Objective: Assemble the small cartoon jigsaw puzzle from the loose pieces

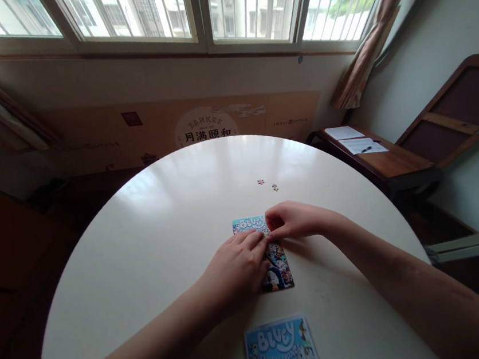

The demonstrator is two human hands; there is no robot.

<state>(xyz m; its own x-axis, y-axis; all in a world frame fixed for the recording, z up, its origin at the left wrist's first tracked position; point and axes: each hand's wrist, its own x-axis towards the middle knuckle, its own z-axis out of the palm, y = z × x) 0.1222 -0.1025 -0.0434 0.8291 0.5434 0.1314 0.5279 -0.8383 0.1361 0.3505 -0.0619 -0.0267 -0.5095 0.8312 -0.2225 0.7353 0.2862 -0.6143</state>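
Observation:
A small jigsaw puzzle (282,267) with "BLUEY" lettering along its top lies on the white round table (159,234). My left hand (242,260) rests flat across the puzzle's left and middle, fingers stretched out, hiding much of it. At the puzzle's upper right edge, my right hand (289,220) has its fingers pinched together; whatever is between them is too small and covered to make out. Two loose puzzle pieces, a pinkish one (260,182) and a darker one (275,187), lie beyond my hands. Nearer to me is a blue "BLUEY" picture sheet (281,350).
A wooden chair (419,159) at the right holds papers (363,146) and a pen. Behind the table, a printed cardboard panel (104,131) leans under the barred windows. Curtains (373,43) hang at both sides.

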